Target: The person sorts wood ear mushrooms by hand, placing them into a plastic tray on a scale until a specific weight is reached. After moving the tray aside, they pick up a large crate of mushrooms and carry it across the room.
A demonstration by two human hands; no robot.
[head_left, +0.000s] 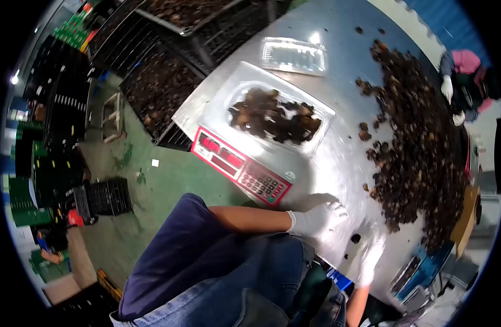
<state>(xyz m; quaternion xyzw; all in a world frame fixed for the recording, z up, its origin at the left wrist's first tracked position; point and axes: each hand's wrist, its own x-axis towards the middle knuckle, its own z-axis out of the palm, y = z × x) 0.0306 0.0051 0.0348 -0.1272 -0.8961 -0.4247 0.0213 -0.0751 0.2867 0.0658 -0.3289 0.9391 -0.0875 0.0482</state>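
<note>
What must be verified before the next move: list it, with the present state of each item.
1. Gloves on: ok; the left hand and right hand both wear white ones.
2. Tray on the scale: ok, with dark pieces in it.
3. Display lit: ok.
4. Weight reading: cannot tell; digits blurred.
5. Table free of strays near the hands: not ok; a dark bit lies between them.
6. Pile apart from the tray: ok.

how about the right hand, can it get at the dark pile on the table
Probably yes: the right hand is close to the dark pile's edge, and nothing visible stands between them.
</note>
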